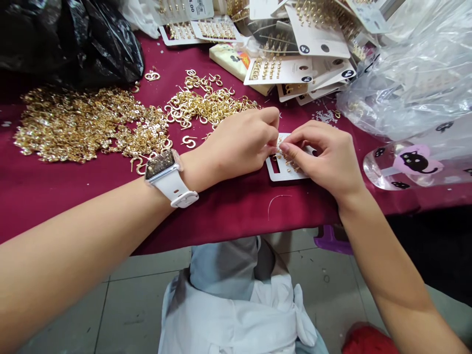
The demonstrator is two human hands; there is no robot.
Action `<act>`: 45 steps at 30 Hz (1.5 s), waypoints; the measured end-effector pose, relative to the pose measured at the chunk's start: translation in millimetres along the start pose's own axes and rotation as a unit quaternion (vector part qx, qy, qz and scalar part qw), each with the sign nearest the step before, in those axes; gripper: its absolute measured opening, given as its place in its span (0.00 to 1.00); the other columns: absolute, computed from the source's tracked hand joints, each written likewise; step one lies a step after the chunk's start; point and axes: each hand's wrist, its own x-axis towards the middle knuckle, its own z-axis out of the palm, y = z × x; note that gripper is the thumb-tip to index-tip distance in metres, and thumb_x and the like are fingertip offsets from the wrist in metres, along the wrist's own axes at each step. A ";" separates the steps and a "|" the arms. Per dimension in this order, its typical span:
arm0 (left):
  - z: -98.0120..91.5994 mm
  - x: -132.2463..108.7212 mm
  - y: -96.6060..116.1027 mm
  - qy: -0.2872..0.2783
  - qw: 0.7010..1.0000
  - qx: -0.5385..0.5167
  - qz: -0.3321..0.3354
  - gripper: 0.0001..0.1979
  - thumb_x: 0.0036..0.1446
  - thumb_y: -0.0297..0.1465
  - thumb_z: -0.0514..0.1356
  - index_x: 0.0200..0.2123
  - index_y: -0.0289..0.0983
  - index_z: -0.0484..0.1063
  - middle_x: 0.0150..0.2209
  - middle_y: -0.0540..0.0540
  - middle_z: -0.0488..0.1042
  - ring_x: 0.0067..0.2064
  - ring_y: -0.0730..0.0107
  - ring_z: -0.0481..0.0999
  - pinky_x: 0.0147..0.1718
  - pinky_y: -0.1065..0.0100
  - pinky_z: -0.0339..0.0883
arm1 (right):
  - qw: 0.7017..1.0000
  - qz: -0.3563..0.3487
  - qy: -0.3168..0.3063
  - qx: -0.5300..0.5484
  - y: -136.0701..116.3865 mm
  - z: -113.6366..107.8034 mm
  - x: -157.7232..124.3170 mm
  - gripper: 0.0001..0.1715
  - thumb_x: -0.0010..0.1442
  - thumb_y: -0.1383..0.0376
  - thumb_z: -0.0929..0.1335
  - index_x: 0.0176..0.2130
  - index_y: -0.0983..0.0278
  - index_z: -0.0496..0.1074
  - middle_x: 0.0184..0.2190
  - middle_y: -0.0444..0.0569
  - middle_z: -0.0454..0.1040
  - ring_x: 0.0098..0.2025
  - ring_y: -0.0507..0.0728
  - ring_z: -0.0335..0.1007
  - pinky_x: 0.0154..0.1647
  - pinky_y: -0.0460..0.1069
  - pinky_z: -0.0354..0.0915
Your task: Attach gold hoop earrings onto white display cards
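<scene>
A white earring card [277, 175] lies on the maroon cloth near the table's front edge, with several small gold earrings [288, 170] on it. My left hand [239, 140], a watch on its wrist, is closed at the card's left side, thumb and fingers pinched together. From the right, my right hand [322, 152] reaches over the card, its thumb and forefinger pinched close to the left fingertips. Whatever either hand pinches is too small and covered to make out. Loose gold S-shaped earrings [206, 101] lie in a pile just beyond my left hand.
A larger heap of small gold pieces [84, 125] spreads at the left, below a black plastic bag [73, 39]. Filled earring cards [280, 71] are stacked at the back. Clear plastic bags [413, 83] and a cat-print pouch [416, 160] sit at the right.
</scene>
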 end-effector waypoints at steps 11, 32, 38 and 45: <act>0.2 -0.1 -0.6 0.002 1.000 0.019 0.007 0.11 0.56 0.34 0.55 0.27 0.36 0.73 0.37 0.47 0.71 0.40 0.64 0.72 0.40 0.62 0.66 | 0.999 0.024 -0.013 0.038 0.8 -1.2 1.0 0.02 0.52 0.67 0.71 0.27 0.62 0.76 0.28 0.45 0.75 0.30 0.54 0.69 0.28 0.49 0.63; 3.2 -0.3 -4.1 0.023 0.994 0.083 0.060 0.12 0.57 0.32 0.53 0.28 0.35 0.73 0.36 0.46 0.71 0.37 0.68 0.72 0.34 0.66 0.64 | 1.000 0.011 -0.010 0.017 -1.9 -4.3 1.3 0.03 0.52 0.68 0.70 0.28 0.63 0.77 0.29 0.46 0.75 0.30 0.53 0.69 0.28 0.49 0.64; 3.4 -0.1 -3.3 0.024 0.995 0.085 0.053 0.11 0.56 0.30 0.52 0.27 0.35 0.73 0.35 0.46 0.71 0.36 0.68 0.72 0.33 0.66 0.63 | 0.999 0.023 -0.039 0.028 -1.9 -5.7 5.1 0.03 0.52 0.68 0.70 0.28 0.64 0.77 0.29 0.46 0.75 0.29 0.53 0.69 0.28 0.48 0.63; 3.8 -0.1 -2.1 0.024 0.994 0.096 0.052 0.10 0.55 0.29 0.52 0.28 0.36 0.73 0.35 0.47 0.71 0.36 0.69 0.71 0.34 0.66 0.64 | 0.996 0.028 -0.070 0.039 -1.2 -8.2 8.4 0.05 0.53 0.66 0.70 0.28 0.63 0.77 0.29 0.46 0.76 0.30 0.53 0.69 0.29 0.49 0.63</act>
